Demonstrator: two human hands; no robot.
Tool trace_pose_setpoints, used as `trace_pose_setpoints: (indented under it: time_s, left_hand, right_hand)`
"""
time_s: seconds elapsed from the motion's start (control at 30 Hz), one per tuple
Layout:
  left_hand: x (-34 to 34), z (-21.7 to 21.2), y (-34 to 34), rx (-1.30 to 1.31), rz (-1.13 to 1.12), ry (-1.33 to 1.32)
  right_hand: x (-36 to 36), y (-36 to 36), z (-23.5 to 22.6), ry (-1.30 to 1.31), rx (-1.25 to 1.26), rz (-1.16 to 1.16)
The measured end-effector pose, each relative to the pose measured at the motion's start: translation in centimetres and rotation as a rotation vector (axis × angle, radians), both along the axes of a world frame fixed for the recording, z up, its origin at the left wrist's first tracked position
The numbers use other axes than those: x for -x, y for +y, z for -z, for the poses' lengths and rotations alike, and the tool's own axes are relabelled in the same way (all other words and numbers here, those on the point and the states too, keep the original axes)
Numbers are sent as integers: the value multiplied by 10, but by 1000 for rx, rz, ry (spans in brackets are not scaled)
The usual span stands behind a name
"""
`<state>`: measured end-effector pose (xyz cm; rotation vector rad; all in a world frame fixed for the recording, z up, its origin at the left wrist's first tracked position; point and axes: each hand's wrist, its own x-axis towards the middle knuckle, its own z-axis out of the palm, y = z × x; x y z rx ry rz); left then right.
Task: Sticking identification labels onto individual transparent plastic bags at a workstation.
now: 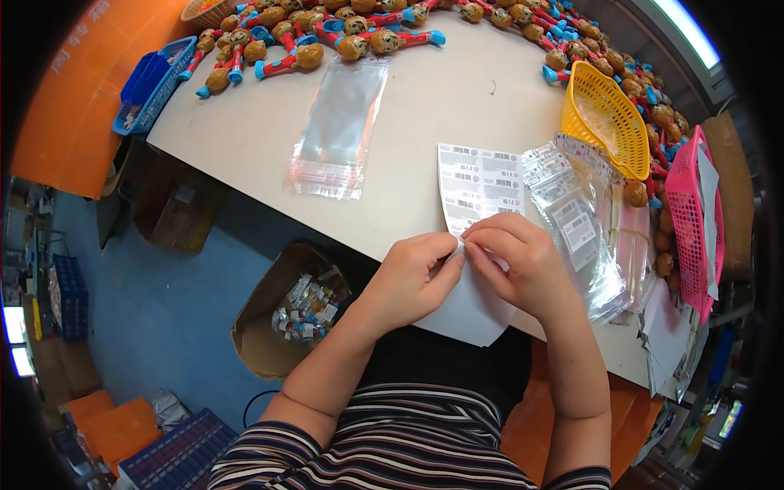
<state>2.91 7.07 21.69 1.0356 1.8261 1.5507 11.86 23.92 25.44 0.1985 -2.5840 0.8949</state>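
Note:
A white sheet of printed labels (479,175) lies over the near edge of the table, its lower part blank and hanging past the edge. My left hand (418,276) is closed, thumb and forefinger pinched at the sheet's left side where the print ends. My right hand (523,260) is closed too, its fingertips pinched on the sheet right beside the left ones. Whether a single label is between the fingertips is hidden. To the right of my right hand lies a pile of clear plastic bags (590,245), the top one bearing a white label.
A stack of clear zip bags (343,114) lies left of the sheet. Doll-like toys (353,47) with brown heads crowd the far side. Yellow (608,118) and pink baskets (694,224) stand at right, a blue basket (155,86) far left. Below sits a carton (269,310) of bagged pieces.

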Motion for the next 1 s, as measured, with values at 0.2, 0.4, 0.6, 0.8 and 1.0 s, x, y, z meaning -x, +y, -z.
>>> trace_pose_setpoints:
  time_s: [0.2, 0.4, 0.6, 0.8, 1.0]
  left_hand:
    - [0, -1, 2, -31, -18, -10]
    - [-2, 5, 0, -65, -58, -48]
    - [0, -2, -4, 3, 3, 67]
    - [0, -14, -4, -15, -2, 155]
    - [-2, -9, -1, -139, -56, 191]
  right_hand:
    - [-2, -2, 7, 10, 42, 68]
    - [-4, -4, 4, -72, 184, 77]
    - [0, -2, -3, -59, 73, -15]
    - [4, -9, -15, -32, -214, -32]
    - [6, -11, -11, -13, -127, 15]
